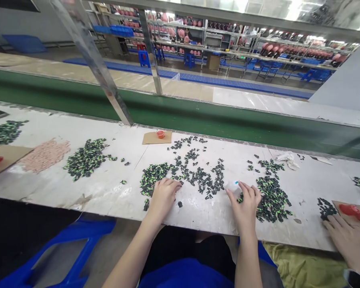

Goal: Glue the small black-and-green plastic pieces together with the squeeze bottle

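My left hand [165, 195] rests low over the table at the edge of a pile of small black parts with green bits [153, 176]. Its fingers are curled together, and what they pinch, if anything, is too small to make out. My right hand [246, 200] has its thumb and forefinger around a small whitish, see-through thing with a blue tip [232, 185], its kind unclear. Beside that hand lies a larger heap of black and green parts [273, 198]. Loose small black parts [205, 180] are scattered between the hands.
A red-lidded small pot [160, 134] stands on a cardboard piece [148, 138]. Leftward lie another black-green heap [87, 158] and a pink heap [46, 155]. A co-worker's hand [349, 238] is at the right, near red items [349, 209]. A metal post [99, 68] rises behind the table.
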The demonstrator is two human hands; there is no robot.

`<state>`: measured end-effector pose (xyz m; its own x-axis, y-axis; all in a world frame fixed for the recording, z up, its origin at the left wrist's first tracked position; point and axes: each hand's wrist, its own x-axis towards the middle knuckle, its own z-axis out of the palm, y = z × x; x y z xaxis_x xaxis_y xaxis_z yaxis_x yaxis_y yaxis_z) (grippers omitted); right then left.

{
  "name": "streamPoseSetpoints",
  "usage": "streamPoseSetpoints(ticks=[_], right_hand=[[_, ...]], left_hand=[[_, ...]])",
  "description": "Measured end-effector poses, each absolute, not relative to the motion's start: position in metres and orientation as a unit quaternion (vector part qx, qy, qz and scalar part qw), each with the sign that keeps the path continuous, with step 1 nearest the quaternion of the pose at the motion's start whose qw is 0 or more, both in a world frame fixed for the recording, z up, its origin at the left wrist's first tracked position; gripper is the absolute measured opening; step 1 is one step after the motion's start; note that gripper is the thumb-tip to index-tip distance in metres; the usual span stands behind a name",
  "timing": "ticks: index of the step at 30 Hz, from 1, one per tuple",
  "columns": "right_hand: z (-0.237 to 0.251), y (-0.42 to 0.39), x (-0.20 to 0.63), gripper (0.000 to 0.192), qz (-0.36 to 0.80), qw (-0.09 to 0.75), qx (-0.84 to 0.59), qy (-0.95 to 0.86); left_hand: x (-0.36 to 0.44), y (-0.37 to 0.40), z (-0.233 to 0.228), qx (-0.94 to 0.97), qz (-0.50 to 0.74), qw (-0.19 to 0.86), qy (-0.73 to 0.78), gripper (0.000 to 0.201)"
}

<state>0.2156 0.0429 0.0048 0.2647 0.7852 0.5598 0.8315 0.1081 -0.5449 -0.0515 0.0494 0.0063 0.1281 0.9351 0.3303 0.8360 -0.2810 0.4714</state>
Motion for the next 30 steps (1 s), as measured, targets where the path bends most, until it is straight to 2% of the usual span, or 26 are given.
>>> streamPoseSetpoints(ticks=[5,11,18,23,30], right_hand=[[0.018,0.034,0.204,0.032,0.098,0.497,-0.648,-0.568],[0.025,0.019,0.193,0.037,0.309,0.588,-0.603,-0.442],[0.019,0.017,0.183,0.039,0.357,0.634,-0.601,-0.331],[0.021,0.015,0.165,0.04,0.379,0.606,-0.628,-0.31],[0.02,0.016,0.155,0.04,0.33,0.573,-0.667,-0.343]], left_hand=[[-0.031,0.042,0.002,0.795,0.298,0.121,0.514,0.02],[-0.004,0.033,0.002,0.802,0.303,0.122,0.5,0.015],[-0.008,0.033,-0.002,0.781,0.308,0.189,0.509,0.015],[-0.008,0.033,-0.006,0.779,0.313,0.197,0.506,0.021],[-0.005,0.032,-0.003,0.755,0.332,0.24,0.512,0.031]])
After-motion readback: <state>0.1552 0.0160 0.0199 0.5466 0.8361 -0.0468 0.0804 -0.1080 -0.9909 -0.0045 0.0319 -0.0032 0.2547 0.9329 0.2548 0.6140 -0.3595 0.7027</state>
